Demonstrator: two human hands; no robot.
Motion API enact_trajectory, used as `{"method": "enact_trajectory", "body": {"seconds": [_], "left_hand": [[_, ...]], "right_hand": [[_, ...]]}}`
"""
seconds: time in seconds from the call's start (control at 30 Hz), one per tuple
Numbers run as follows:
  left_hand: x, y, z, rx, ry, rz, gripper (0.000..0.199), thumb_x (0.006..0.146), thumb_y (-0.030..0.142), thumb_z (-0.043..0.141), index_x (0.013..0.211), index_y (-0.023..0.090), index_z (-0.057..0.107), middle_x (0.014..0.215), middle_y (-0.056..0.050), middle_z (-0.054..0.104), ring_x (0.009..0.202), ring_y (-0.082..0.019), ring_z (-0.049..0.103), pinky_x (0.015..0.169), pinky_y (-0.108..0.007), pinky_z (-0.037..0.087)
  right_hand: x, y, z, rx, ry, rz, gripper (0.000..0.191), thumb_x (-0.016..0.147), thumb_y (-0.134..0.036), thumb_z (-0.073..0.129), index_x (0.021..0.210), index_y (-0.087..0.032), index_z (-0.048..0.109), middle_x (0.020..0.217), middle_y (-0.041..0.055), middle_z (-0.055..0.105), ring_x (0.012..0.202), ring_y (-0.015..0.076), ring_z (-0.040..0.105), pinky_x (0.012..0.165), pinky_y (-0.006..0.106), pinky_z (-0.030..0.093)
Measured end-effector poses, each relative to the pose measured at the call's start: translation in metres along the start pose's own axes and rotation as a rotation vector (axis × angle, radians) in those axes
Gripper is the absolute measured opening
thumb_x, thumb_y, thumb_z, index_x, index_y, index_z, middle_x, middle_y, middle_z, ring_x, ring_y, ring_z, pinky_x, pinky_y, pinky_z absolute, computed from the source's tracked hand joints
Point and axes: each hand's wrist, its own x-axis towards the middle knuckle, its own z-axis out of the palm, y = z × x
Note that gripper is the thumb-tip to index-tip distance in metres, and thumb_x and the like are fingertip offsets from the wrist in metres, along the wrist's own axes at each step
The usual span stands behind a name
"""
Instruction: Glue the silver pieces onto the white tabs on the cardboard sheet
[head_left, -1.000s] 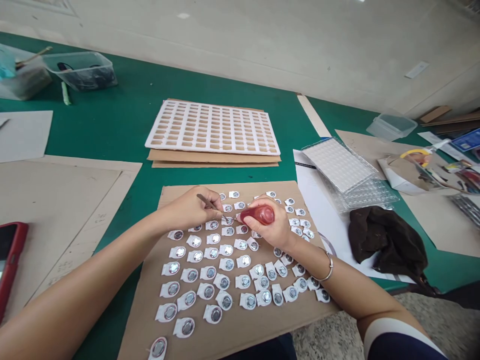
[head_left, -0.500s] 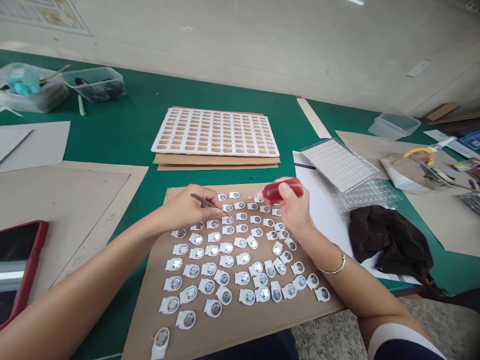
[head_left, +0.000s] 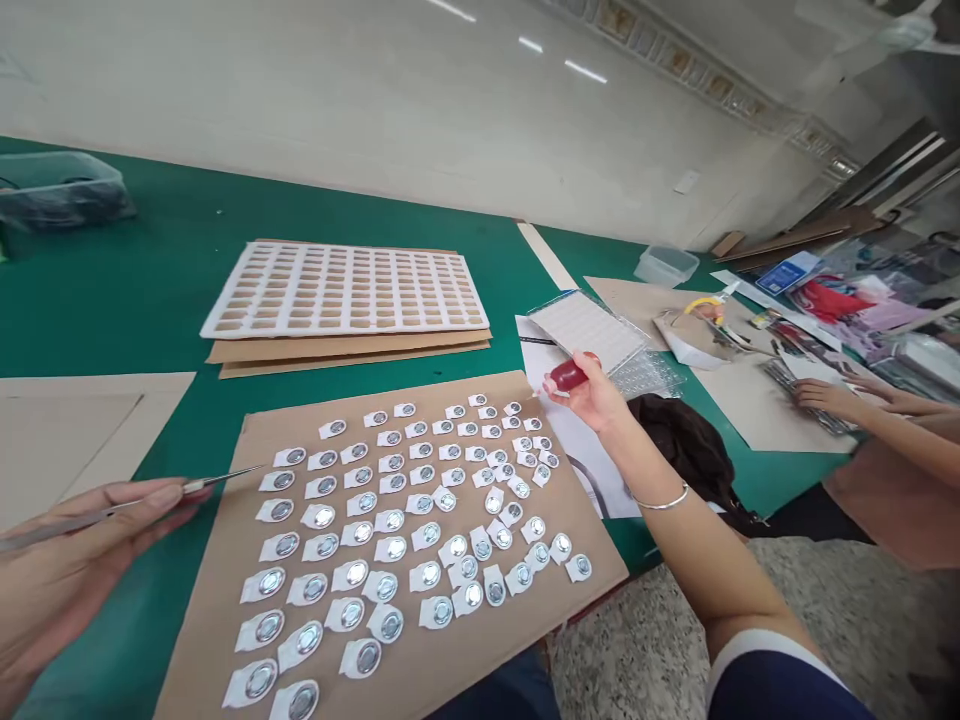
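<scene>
"What lies nearest?"

"A flat brown cardboard sheet [head_left: 277, 425] bearing uneven rows of white tabs [head_left: 390, 548], each with a round, shiny, silvery disc; some crowd together towards the right."

"And the hands?"

"The left hand [head_left: 94, 555], by the sheet's left edge, has its fingers pinched round a slim grey pointed metal tool [head_left: 229, 476]; whether the tip touches anything cannot be told. The right hand [head_left: 596, 398], near the far right corner, has its fingers curled about a glossy dark-red bottle [head_left: 571, 374], pale nozzle pointing left."

"What crowds that side?"

"A crumpled dark-brown cloth [head_left: 679, 430], partly hidden by the forearm, beside a white paper sheet [head_left: 532, 370]. Another person's hand [head_left: 829, 398] is well apart, farther right."

"Beyond?"

"Clear plastic moulded trays [head_left: 592, 328]; left of them, a rigid white grid tray [head_left: 300, 333] with rectangular openings, resting on layered brown cardboard [head_left: 345, 347] upon the smooth green table [head_left: 172, 290]. Behind stands a pale wall [head_left: 300, 110]."
</scene>
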Motion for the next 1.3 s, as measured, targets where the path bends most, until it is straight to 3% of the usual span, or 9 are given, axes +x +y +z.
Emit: {"method": "enact_trajectory", "body": {"seconds": [0.13, 0.23, 0.3, 0.53, 0.8, 0.93, 1.03, 1.13, 1.3], "left_hand": [[-0.01, 0.005, 0.015, -0.306, 0.033, -0.026, 0.023, 0.061, 0.052, 0.075, 0.069, 0.032, 0.068, 0.081, 0.016, 0.072, 0.105, -0.016, 0.058, 0.1, -0.032, 0.047], [-0.011, 0.005, 0.021, -0.422, 0.17, -0.001, 0.04, 0.04, 0.04, 0.086, 0.068, 0.019, 0.068, 0.077, 0.001, 0.072, 0.095, -0.023, 0.061, 0.085, -0.032, 0.055], [-0.01, 0.003, 0.022, -0.465, 0.137, 0.011, 0.037, 0.048, 0.035, 0.085, 0.074, 0.015, 0.068, 0.081, -0.003, 0.071, 0.096, -0.024, 0.061, 0.083, -0.033, 0.055], [-0.01, 0.002, 0.019, -0.586, 0.151, 0.035, 0.028, 0.064, 0.026, 0.078, 0.082, 0.011, 0.062, 0.082, -0.005, 0.07, 0.095, -0.023, 0.061, 0.082, -0.038, 0.052], [0.002, 0.013, 0.017, -0.485, 0.255, 0.104, 0.024, 0.068, 0.026, 0.076, 0.081, 0.012, 0.062, 0.076, 0.0, 0.068, 0.088, -0.02, 0.062, 0.082, -0.036, 0.051], [-0.016, 0.033, 0.037, 0.006, 0.466, 0.279, 0.026, 0.07, 0.036, 0.072, 0.086, 0.016, 0.067, 0.084, -0.001, 0.069, 0.086, -0.02, 0.061, 0.077, -0.034, 0.052], [-0.025, 0.046, 0.064, 0.236, 0.333, 0.575, 0.019, 0.076, 0.033, 0.066, 0.086, 0.017, 0.068, 0.085, -0.003, 0.07, 0.079, -0.018, 0.064, 0.069, -0.03, 0.054], [-0.024, 0.051, 0.093, 0.436, 0.185, 0.896, 0.013, 0.08, 0.025, 0.061, 0.09, 0.018, 0.066, 0.081, -0.001, 0.071, 0.07, -0.016, 0.066, 0.061, -0.026, 0.054], [-0.017, 0.043, 0.116, 0.626, 0.068, 1.132, 0.014, 0.084, 0.015, 0.053, 0.096, 0.016, 0.059, 0.093, -0.005, 0.071, 0.083, -0.018, 0.068, 0.072, -0.03, 0.056]], "right_hand": [[-0.008, 0.017, -0.009, 0.029, 0.002, 0.028, 0.033, 0.061, -0.041, 0.074, 0.074, -0.024, 0.048, 0.065, -0.005, 0.063, 0.071, 0.0204, 0.068, 0.062, 0.036, 0.054], [-0.011, 0.025, -0.007, 0.082, 0.006, 0.041, 0.033, 0.059, -0.037, 0.076, 0.072, -0.024, 0.049, 0.066, -0.0046, 0.064, 0.072, 0.0219, 0.069, 0.06, 0.036, 0.055], [-0.011, 0.027, -0.006, 0.112, -0.003, 0.05, 0.032, 0.058, -0.034, 0.078, 0.071, -0.024, 0.05, 0.066, -0.0033, 0.064, 0.073, 0.0239, 0.069, 0.059, 0.037, 0.056], [0.001, 0.03, 0.001, 0.096, -0.038, 0.053, 0.029, 0.063, -0.036, 0.075, 0.069, -0.025, 0.049, 0.063, -0.0013, 0.066, 0.064, 0.0236, 0.068, 0.058, 0.04, 0.057], [0.024, 0.031, 0.021, 0.087, -0.008, 0.059, 0.033, 0.06, -0.038, 0.076, 0.072, -0.025, 0.047, 0.064, -0.005, 0.064, 0.059, 0.019, 0.066, 0.049, 0.031, 0.053], [0.027, 0.019, 0.029, 0.058, -0.025, -0.014, 0.033, 0.061, -0.037, 0.076, 0.069, -0.025, 0.045, 0.062, -0.0075, 0.062, 0.06, 0.0176, 0.066, 0.054, 0.033, 0.054], [0.02, 0.009, 0.055, 0.026, -0.14, -0.127, 0.029, 0.065, -0.04, 0.072, 0.07, -0.025, 0.048, 0.064, -0.006, 0.062, 0.059, 0.016, 0.065, 0.053, 0.03, 0.053], [0.007, 0.005, 0.096, -0.025, -0.239, -0.087, 0.031, 0.069, -0.051, 0.066, 0.075, -0.024, 0.055, 0.066, -0.0018, 0.062, 0.057, 0.014, 0.064, 0.038, 0.021, 0.041], [-0.011, 0.015, 0.153, -0.022, -0.454, 0.058, 0.043, 0.071, -0.06, 0.059, 0.09, -0.022, 0.059, 0.067, 0.0004, 0.06, 0.045, 0.0091, 0.056, 0.034, 0.02, 0.039]]}}
